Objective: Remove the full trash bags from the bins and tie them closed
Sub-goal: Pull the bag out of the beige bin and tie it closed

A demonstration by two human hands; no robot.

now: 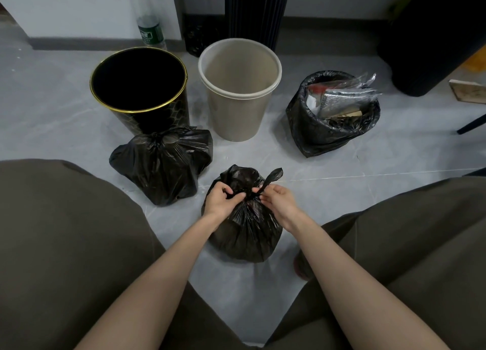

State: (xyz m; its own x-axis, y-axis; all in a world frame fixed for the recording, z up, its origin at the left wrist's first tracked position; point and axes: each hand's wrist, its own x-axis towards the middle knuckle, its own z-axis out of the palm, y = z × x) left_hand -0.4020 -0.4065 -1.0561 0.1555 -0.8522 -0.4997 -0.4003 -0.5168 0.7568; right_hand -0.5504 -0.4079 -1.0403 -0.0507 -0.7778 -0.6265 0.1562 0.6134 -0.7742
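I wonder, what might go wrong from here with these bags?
1. The left hand and right hand pinch thin, stretched plastic at the neck of the near trash bag; a hard pull might tear it or leave a loose knot.
2. The open trash bag on the right is heaped, with clear plastic wrappers poking over its rim; they may spill or leave little slack for tying.
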